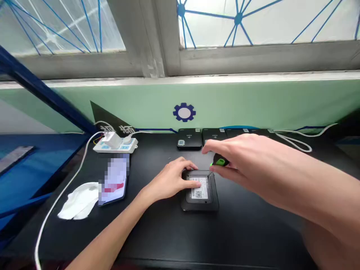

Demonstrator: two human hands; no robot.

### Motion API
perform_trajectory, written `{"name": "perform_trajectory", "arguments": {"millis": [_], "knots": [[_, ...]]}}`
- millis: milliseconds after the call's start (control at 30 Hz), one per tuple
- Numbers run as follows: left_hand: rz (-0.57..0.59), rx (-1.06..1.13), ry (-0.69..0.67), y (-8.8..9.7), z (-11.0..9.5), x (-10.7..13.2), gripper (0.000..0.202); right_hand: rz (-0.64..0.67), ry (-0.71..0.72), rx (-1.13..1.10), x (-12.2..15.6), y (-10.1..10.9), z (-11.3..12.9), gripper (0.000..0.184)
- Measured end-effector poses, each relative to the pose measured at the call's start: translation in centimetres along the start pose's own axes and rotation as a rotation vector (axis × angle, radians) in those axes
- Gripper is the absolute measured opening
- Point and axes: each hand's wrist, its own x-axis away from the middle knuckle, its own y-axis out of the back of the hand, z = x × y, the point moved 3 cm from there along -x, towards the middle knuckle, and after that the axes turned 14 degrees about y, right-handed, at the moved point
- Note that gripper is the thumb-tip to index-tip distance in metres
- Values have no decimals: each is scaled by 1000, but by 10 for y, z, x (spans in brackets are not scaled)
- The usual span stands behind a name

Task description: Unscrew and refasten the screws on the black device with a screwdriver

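Right fingers (228, 173) pinch a green-black tool (220, 161); the device (201, 191) under spread left fingers (191, 184) may slide if held weakly.

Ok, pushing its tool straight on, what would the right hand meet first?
Probably the black device, near its far right corner; whether the tool in the right hand touches it is unclear.

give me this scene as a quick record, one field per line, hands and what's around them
left hand: resting on black device, thumb on its label
right hand: gripping black-and-green tool above the device's far right corner
device: lying flat on black table, label up
back of table: row of black boxes, partly hidden by the right arm
left side: white power strip, phone, crumpled white item
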Motion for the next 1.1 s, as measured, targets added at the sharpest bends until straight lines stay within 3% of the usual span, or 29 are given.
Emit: {"name": "perform_trajectory", "arguments": {"millis": [100,633,933,1100], "knots": [[-4,-8,3,0,0,-2,48,6,-14,-20,-4,1,-1,23],[-7,2,-21,0,2,-2,48,-30,38,45,7,-3,2,31],[-15,-14,-18,0,0,0,50,20,12,-36,-8,-2,-3,25],[-29,-25,-18,1,-1,0,50,5,20,38,-8,-2,-4,24]]}}
